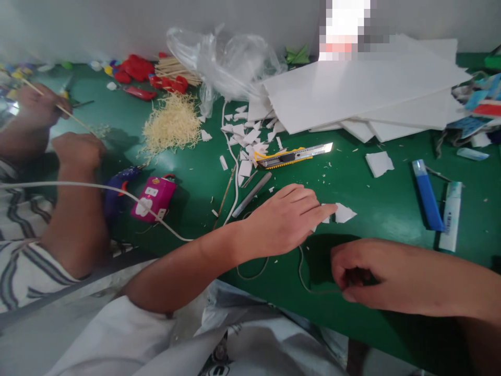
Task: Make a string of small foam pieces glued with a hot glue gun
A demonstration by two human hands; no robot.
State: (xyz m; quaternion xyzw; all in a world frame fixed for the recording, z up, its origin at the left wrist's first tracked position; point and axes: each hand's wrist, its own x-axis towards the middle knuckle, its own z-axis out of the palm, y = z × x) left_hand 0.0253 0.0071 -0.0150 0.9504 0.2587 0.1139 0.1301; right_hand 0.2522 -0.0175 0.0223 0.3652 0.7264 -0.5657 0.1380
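Note:
My left hand [293,219] rests low over the green table with its fingers bent together. Beneath its fingertips lies a torn white foam piece [346,213], with more white bits peeking out beside the fingers. My right hand [368,271] is curled to the right and nearer me, thumb and forefinger closed on a thin grey string [309,287]. That string runs from my right hand toward my left and loops below it; its stretch under the left hand is hidden. Beyond my left hand lies a yellow box cutter [291,156], blade out, and a grey rod [252,194].
White foam scraps [245,133] and stacked foam sheets [364,89] lie at the back. A blue glue tube [428,196] and a white tube [451,216] are on the right. Left are a pink power socket [154,198], a white cable [78,184] and a co-worker's hands [78,149] with a stick.

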